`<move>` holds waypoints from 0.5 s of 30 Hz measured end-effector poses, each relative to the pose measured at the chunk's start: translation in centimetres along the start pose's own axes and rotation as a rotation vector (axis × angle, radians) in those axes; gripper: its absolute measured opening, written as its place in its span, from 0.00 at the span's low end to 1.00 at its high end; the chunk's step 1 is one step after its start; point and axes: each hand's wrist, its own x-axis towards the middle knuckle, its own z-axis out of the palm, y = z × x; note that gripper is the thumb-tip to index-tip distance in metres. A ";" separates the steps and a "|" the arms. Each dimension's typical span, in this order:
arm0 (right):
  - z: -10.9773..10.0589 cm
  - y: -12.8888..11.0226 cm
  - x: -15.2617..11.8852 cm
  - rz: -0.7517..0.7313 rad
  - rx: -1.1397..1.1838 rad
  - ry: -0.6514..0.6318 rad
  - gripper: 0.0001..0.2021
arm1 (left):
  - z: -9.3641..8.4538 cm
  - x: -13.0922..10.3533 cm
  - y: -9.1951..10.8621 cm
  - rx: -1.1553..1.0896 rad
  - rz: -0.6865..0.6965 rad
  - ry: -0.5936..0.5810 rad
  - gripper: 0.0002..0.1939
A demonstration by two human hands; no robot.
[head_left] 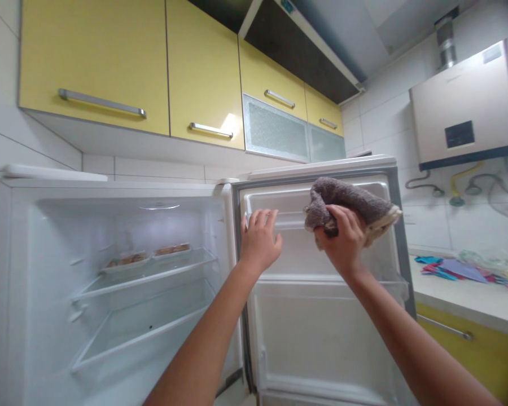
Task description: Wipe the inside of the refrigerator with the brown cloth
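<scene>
My right hand [345, 234] grips a folded grey-brown cloth [351, 200] with a pale edge, held up in front of the upper part of the open fridge door [313, 332]. Over by the door's hinge side, my left hand [260, 239] is raised with its fingers stretched upward. It appears to be at the upper door shelf [294, 220], though whether it touches it I cannot tell. To the left, the fridge [21, 282] stands open, with glass shelves [152, 332] inside. Two shallow food trays [127, 262] rest on the upper shelf.
Yellow wall cabinets [203, 67] with metal handles hang above the fridge. A dark range hood [300, 51] slopes beside them. At right, a water heater [461, 113] is mounted over a white counter [482, 301] bearing colourful cloths [461, 269]. The door's outer edge is near this counter.
</scene>
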 end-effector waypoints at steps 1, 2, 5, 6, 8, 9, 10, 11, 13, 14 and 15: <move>0.7 -0.9 -0.2 -0.003 0.028 -0.014 0.18 | -0.2 -0.1 -0.2 -0.020 0.014 -0.028 0.31; 1.3 -1.8 -0.4 -0.002 0.054 -0.031 0.18 | -0.4 -0.3 -0.5 -0.051 0.023 -0.047 0.32; 3.1 -4.3 -1.0 0.014 0.126 -0.092 0.17 | -1.0 -1.6 -1.6 -0.177 0.014 -0.008 0.32; 3.7 -5.1 -1.1 0.025 0.149 -0.111 0.17 | -1.1 -2.2 -2.0 -0.224 0.000 0.029 0.32; 4.7 -6.8 -1.4 0.046 0.195 -0.139 0.18 | -1.5 -3.7 -2.9 -0.322 -0.049 0.102 0.31; 5.2 -7.6 -1.5 0.058 0.220 -0.142 0.18 | -1.6 -4.6 -3.4 -0.372 -0.088 0.127 0.30; 5.7 -8.5 -1.6 0.070 0.250 -0.138 0.18 | -1.8 -5.4 -4.0 -0.427 -0.138 0.140 0.30; 6.2 -9.4 -1.7 0.083 0.284 -0.127 0.18 | -1.9 -6.3 -4.6 -0.490 -0.199 0.142 0.29; 7.0 -11.3 -1.9 0.110 0.375 -0.104 0.18 | -2.2 -7.9 -5.9 -0.659 -0.349 0.129 0.28; 7.3 -12.4 -2.0 0.131 0.429 -0.105 0.19 | -2.4 -8.6 -6.6 -0.765 -0.428 0.120 0.29; 7.5 -13.5 -2.2 0.158 0.487 -0.116 0.19 | -2.6 -9.4 -7.3 -0.877 -0.501 0.123 0.29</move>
